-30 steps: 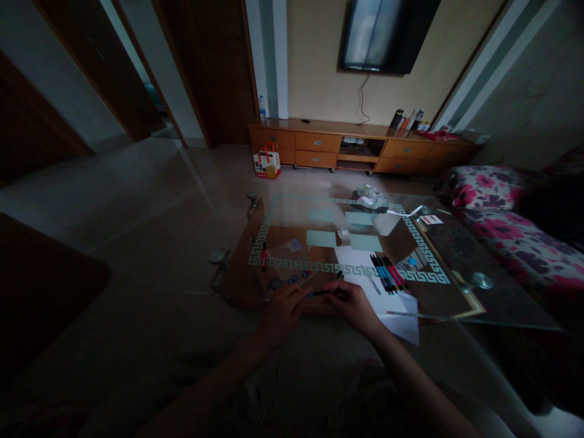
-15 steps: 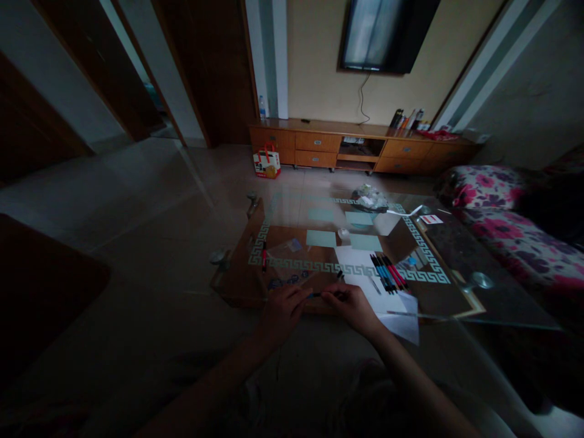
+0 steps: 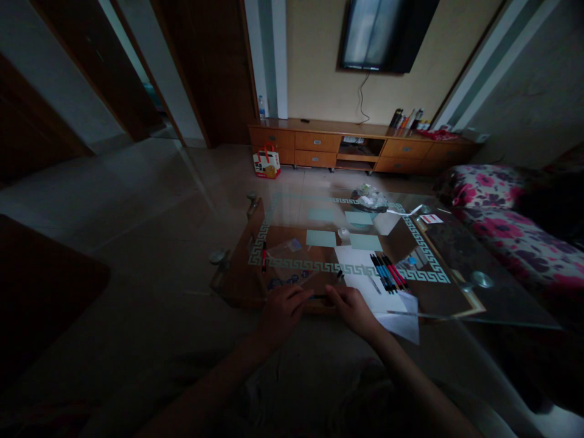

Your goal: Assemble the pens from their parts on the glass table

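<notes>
Both my hands meet at the near edge of the glass table (image 3: 502, 304), with a dark pen (image 3: 320, 296) with a bit of blue stretched between them. My left hand (image 3: 283, 307) has its fingers closed on the pen's left end. Thumb and fingers of my right hand (image 3: 352, 309) pinch its right end. Small black pieces (image 3: 340, 275) lie just beyond my right hand. To the right, several blue, black and red pens (image 3: 389, 274) lie side by side on white paper (image 3: 360, 281), near a slim grey piece (image 3: 375, 285).
A single red and black pen (image 3: 264, 257) lies at the table's left, beside a clear plastic bag (image 3: 285, 249). Farther back are a crumpled plastic bag (image 3: 370, 198), a white box (image 3: 387, 223) and a red-and-white card (image 3: 431, 219). A floral sofa (image 3: 515, 237) stands at right.
My right hand's grip on the pen has shifted slightly, with the thumb now more extended along it. My left hand stays nearly still, and the things on the table have not moved.
</notes>
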Tool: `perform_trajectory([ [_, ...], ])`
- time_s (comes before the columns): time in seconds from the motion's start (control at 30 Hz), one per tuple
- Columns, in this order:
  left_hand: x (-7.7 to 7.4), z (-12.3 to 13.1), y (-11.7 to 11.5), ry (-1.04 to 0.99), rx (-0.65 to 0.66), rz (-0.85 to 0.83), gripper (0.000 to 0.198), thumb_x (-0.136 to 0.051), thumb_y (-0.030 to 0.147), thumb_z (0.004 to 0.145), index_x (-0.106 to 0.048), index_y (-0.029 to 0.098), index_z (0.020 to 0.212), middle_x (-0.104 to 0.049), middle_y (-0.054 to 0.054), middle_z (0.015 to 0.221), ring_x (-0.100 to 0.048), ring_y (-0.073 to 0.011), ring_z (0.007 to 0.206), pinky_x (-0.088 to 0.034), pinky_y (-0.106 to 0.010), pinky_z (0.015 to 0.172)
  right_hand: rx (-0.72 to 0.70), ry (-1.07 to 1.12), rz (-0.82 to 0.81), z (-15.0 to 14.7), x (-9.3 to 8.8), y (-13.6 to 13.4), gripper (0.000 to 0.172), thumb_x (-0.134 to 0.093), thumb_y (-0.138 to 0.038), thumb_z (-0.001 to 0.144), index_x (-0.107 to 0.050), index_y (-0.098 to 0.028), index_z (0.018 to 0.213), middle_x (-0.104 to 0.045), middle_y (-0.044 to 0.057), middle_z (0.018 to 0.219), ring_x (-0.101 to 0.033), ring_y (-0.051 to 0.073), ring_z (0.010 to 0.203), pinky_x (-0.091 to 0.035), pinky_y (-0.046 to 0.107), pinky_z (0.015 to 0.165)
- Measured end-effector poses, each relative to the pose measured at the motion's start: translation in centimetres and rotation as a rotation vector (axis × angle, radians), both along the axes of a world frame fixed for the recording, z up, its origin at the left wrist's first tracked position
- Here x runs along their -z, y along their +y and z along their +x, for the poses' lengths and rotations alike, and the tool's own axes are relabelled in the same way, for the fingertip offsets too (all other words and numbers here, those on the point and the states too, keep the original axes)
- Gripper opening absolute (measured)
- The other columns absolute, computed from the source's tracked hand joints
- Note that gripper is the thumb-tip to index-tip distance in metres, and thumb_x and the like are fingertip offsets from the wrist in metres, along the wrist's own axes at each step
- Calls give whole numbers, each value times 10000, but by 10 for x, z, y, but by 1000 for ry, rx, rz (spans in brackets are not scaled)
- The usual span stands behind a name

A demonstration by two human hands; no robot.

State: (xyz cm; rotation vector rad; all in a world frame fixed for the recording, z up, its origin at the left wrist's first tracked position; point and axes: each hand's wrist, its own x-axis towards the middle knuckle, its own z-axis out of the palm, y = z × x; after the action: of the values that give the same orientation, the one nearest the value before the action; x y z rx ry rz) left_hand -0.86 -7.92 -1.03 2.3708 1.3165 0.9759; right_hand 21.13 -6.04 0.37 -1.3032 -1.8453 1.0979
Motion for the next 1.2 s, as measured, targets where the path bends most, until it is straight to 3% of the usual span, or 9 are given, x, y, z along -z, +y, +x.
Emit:
perform_trajectory([
  [0.17,1,-1,1,9,-43,-8,319,-593,174,913,-640,280,1210,-655,-32,1029,-583,-194,952,-453,-357,863,21,93,3,1,-2,1,242,-545,-422,930,-615,-204,1008,-670,31,903,-616,170,797,-461,266,671],
  [0.23,1,-1,2,10,-45,-14,322,-598,176,910,-635,275,1214,-656,-35,1037,-583,-201,960,-454,-365,864,21,95,5,2,-2,2,232,-604,-380,893,-586,-208,1049,-658,25,907,-612,160,772,-463,258,651],
  [0.4,1,-1,1,-6,-35,-5,319,-589,175,913,-629,259,1218,-660,-52,1055,-585,-214,978,-459,-377,869,-24,70,-1,3,-1,1,150,-571,-348,911,-592,-203,942,-625,9,826,-585,148,728,-448,251,628],
  [0.6,-2,-1,0,-8,-22,-17,282,-584,182,918,-646,260,1182,-660,-48,1042,-585,-214,971,-454,-375,865,-30,-18,58,2,-3,2,332,-507,-413,952,-565,-196,708,-558,-6,693,-526,138,656,-389,251,587],
  [0.83,-1,-1,2,-9,-18,-31,283,-585,180,920,-650,271,1179,-660,-37,1029,-586,-203,963,-445,-363,864,-27,42,10,3,-2,1,187,-614,-373,891,-587,-206,972,-622,-1,826,-567,141,712,-429,239,613],
  [0.97,-1,0,1,-17,-18,-19,275,-588,182,917,-656,265,1170,-658,-42,1030,-584,-204,963,-441,-366,865,-44,4,26,3,-3,1,186,-575,-380,915,-596,-198,883,-605,-1,772,-546,140,684,-412,242,601],
  [1.1,-2,0,1,-8,-20,-28,290,-597,164,908,-656,272,1171,-658,-38,1039,-582,-203,969,-441,-365,868,-51,-50,88,2,-5,2,350,-468,-429,970,-595,-195,743,-595,11,730,-544,153,695,-406,263,629],
  [1.2,-3,0,1,-10,-30,-21,279,-599,169,908,-659,268,1161,-659,-36,1035,-585,-198,971,-442,-362,873,-53,-44,86,2,-5,1,358,-442,-443,980,-621,-197,791,-632,23,774,-572,165,734,-428,273,668],
])
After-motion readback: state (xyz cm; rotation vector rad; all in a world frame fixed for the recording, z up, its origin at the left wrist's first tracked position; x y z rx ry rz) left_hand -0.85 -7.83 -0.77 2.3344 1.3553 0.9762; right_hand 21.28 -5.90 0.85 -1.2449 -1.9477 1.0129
